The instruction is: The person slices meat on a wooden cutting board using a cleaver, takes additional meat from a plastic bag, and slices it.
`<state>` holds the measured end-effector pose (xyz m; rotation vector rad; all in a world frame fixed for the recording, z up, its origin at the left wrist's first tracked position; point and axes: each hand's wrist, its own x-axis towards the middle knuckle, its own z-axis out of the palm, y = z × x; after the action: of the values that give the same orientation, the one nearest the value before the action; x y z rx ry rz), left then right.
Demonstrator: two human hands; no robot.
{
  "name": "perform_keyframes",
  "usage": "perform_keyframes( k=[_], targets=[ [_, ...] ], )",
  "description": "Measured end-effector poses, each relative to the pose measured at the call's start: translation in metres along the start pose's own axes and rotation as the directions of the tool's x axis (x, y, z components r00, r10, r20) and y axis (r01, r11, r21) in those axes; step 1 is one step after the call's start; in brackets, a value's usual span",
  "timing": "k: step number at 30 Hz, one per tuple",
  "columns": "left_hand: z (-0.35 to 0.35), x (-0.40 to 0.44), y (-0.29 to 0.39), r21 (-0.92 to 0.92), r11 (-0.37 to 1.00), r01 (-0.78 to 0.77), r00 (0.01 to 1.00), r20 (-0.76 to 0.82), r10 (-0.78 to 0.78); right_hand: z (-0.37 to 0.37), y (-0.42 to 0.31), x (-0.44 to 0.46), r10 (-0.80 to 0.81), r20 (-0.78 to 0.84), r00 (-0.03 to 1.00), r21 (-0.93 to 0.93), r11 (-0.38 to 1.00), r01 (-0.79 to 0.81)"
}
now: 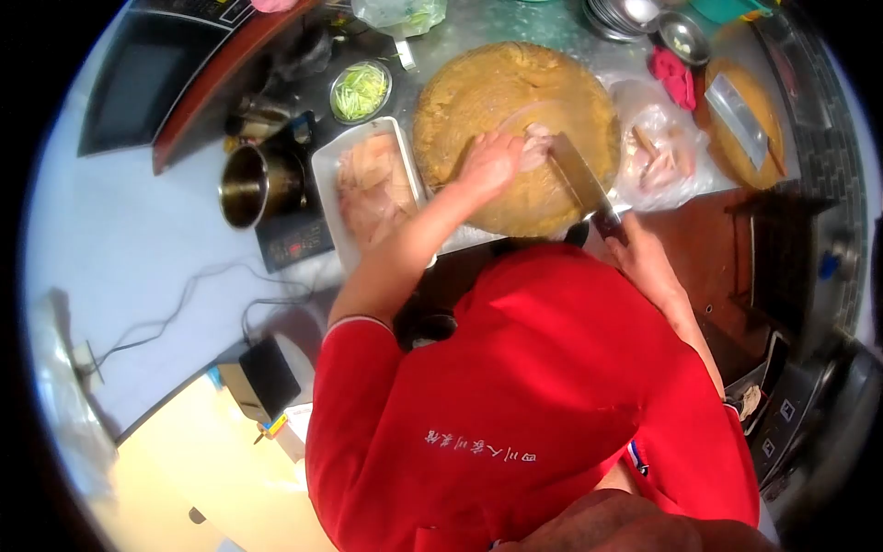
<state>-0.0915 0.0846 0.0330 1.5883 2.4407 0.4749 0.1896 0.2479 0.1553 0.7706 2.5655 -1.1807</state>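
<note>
A round wooden chopping block [469, 78] stands on the worktop. On it lies a small piece of pale raw meat [536, 147], with my left hand [490, 164] gripping its left end, fingers bent against it. My right hand [636, 250] is wrapped round the dark handle of a cleaver [577, 173]. The cleaver's blade slants over the block, its far end close beside the meat. Left of the block, a white rectangular tub [326, 175] holds slices of raw meat [372, 179] under my left forearm.
A clear bag of meat pieces [658, 156] lies right of the block. Beyond it, another knife [739, 120] rests on a smaller board [773, 101]. A bowl of shredded greens [361, 91], a pink cloth [674, 78], metal bowls [683, 39] and a metal pot [245, 187] stand around.
</note>
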Motion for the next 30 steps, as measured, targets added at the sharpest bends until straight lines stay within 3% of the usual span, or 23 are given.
perform_keyframes(
  k=[3,6,9,12,18,21,24,27,30],
  targets=[
    [0.001,-0.012,0.008,-0.257,0.964,0.070,0.994,-0.066,-0.090,0.009,-0.002,-0.001,-0.046,-0.049,0.998,0.040,0.998,0.048],
    [-0.016,-0.014,-0.011,-0.365,0.929,0.063,0.986,-0.119,-0.114,0.016,-0.013,0.004,-0.072,-0.091,0.993,0.030,0.997,0.075],
    [-0.030,-0.022,-0.032,-0.083,0.972,-0.220,0.967,-0.148,0.206,0.022,-0.022,0.009,-0.108,-0.121,0.987,0.012,0.994,0.110],
    [-0.015,-0.018,-0.039,-0.012,0.964,-0.264,0.952,-0.161,0.259,0.034,-0.023,0.016,-0.146,-0.124,0.981,-0.034,0.989,0.143],
    [0.004,-0.017,-0.028,-0.016,0.981,-0.194,0.947,-0.266,0.183,0.039,-0.053,0.026,-0.066,0.001,0.998,-0.126,0.990,0.065],
    [-0.001,-0.031,-0.013,-0.129,0.987,-0.091,0.954,-0.295,0.049,0.045,-0.047,0.035,-0.107,0.015,0.994,-0.173,0.979,0.108],
    [0.004,-0.040,-0.009,-0.084,0.982,-0.167,0.950,-0.279,0.138,0.042,-0.046,0.039,-0.136,0.033,0.990,-0.214,0.967,0.139],
    [0.012,-0.038,-0.011,-0.111,0.982,-0.156,0.937,-0.332,0.112,0.040,-0.052,0.045,-0.062,0.078,0.995,-0.283,0.956,0.082],
    [0.014,-0.036,-0.012,-0.109,0.982,-0.155,0.931,-0.349,0.108,0.043,-0.061,0.067,-0.029,0.116,0.993,-0.152,0.987,0.046]
  ],
)
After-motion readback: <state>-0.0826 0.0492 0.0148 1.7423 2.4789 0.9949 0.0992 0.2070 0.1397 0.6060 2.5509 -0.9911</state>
